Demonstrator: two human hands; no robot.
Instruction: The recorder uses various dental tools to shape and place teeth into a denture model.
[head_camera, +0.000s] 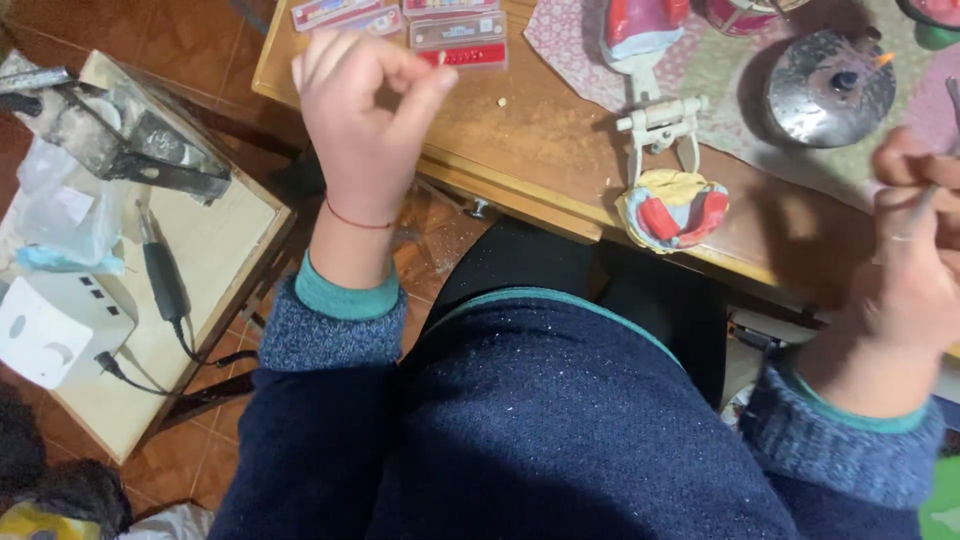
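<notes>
Nearest of all, the person's dark blue sweater fills the bottom of the view, both sleeves ending in teal cuffs. Up from the left cuff rises the left hand (365, 115), a thin red thread around its wrist, held upright above the worktop (540, 150) edge with the thumb and forefinger pinched on a tiny pale piece (441, 60), too small to identify surely, while the other fingers curl loosely. At the right edge, the right hand (915, 250) is clenched around a slim metal instrument (925, 200), blurred, whose long axis runs upward and to the right out of the fist. Between the two hands, sitting at the near edge of the worktop, lies the dental articulator (662, 150) with its wax-mounted denture model (672, 207); its long axis points away from the person, and it is closer to the right hand than to the left, lying down and to the right of the pinched piece. Farther off, flat cards of artificial teeth (458, 38) lie just beyond the left fingertips, and a round metal burner (830, 85) stands on a patterned cloth (720, 70). Left of the worktop, a low side table (215, 260) carries a handpiece (163, 275) and a white box (55, 330).
</notes>
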